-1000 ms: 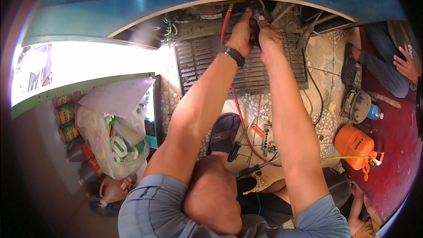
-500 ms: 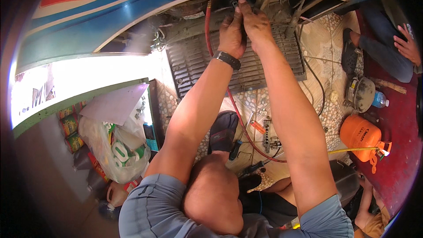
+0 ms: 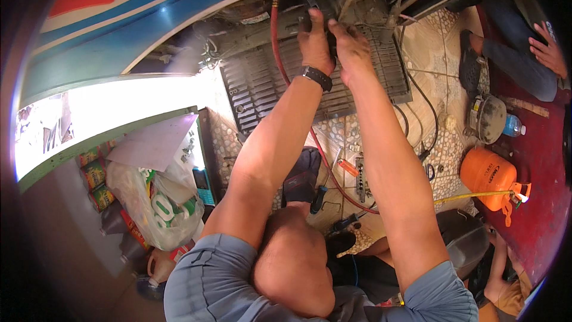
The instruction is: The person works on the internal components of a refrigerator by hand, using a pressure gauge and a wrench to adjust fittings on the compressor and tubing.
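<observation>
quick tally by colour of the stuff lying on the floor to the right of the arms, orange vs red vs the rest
Orange: 2, the orange gas cylinder and the orange-handled screwdriver
Red: 1, the red hose running up to the left hand and right hand
Other: 2, the clear plastic bottle and the round grey metal part
Total: 5

Two hands, the left hand (image 3: pixel 314 45) and the right hand (image 3: pixel 351 48), reach into one metal grille (image 3: pixel 262 83). One red hose (image 3: pixel 275 30), one orange gas canister (image 3: pixel 488 176) and one blue-capped bottle (image 3: pixel 512 125) show. One white plastic bag (image 3: pixel 158 203) sits at the left.
</observation>
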`<state>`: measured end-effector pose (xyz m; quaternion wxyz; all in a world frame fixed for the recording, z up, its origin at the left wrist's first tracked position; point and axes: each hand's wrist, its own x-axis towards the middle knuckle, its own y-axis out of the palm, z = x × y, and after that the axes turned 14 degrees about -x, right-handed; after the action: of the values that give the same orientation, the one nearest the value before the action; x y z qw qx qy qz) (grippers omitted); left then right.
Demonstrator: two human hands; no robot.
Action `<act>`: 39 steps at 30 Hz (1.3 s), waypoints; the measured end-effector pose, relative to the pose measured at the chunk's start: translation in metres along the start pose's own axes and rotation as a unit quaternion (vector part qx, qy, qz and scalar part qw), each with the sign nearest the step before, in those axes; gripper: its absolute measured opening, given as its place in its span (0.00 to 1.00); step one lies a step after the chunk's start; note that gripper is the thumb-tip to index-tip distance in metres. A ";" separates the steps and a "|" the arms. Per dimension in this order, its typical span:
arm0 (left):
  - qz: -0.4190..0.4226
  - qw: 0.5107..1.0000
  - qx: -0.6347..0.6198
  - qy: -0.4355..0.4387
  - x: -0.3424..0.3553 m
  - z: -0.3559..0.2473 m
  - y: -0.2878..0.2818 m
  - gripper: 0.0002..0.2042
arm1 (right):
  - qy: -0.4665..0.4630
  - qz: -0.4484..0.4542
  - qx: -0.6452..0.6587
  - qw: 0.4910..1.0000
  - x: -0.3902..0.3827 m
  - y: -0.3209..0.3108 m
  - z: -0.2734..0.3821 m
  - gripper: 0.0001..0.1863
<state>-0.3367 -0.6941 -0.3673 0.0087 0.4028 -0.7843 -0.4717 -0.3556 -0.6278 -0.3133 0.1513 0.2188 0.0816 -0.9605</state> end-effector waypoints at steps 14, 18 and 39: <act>-0.021 0.999 0.009 -0.048 0.025 -0.039 -0.006 0.30 | -0.050 0.078 -0.081 0.992 0.043 0.032 -0.005 0.38; -0.063 0.992 0.087 -0.071 0.015 -0.042 0.006 0.26 | -0.059 0.056 -0.055 0.995 0.052 0.034 -0.026 0.38; 0.022 0.989 -0.054 -0.138 0.030 -0.044 -0.014 0.15 | -0.042 0.022 0.159 0.986 0.023 0.057 0.000 0.24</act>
<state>-0.3314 -0.7490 -0.3644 -0.0670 0.3152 -0.7601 -0.5643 -0.3567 -0.6868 -0.3290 0.1393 0.2011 -0.0835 -0.9660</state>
